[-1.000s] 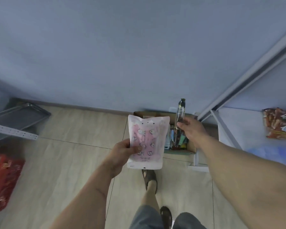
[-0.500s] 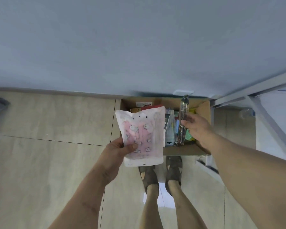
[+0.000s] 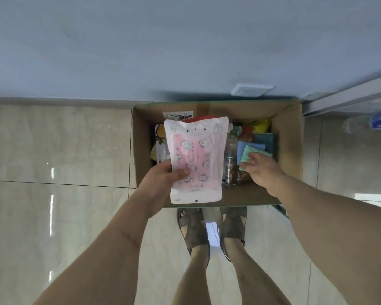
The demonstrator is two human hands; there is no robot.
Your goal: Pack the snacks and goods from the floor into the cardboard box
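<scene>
Pouch: you hold a flat white pouch (image 3: 196, 159) upright over the left half of the box; its clear window shows a pink filling dotted with small black-and-white faces, three dark dots near the top edge, small print at the bottom.
Left hand: your left hand (image 3: 163, 183) pinches the pouch's lower left edge, thumb pressed on the front, fingers closed behind it.
Right hand: your right hand (image 3: 262, 170) reaches into the box at about 3 o'clock from the pouch, fingers loosely spread, fingertips touching a green-blue glittery packet (image 3: 250, 154); you cannot tell whether they grip it.
Box: the open cardboard box (image 3: 288, 150) sits on the tiled floor (image 3: 59, 146) against the wall (image 3: 141, 45), at 12 o'clock from your sandalled feet (image 3: 194, 230).
Contents: a clear bottle (image 3: 230, 159) lies just right of the pouch; yellow, red and teal packets crowd toward 1 o'clock.
</scene>
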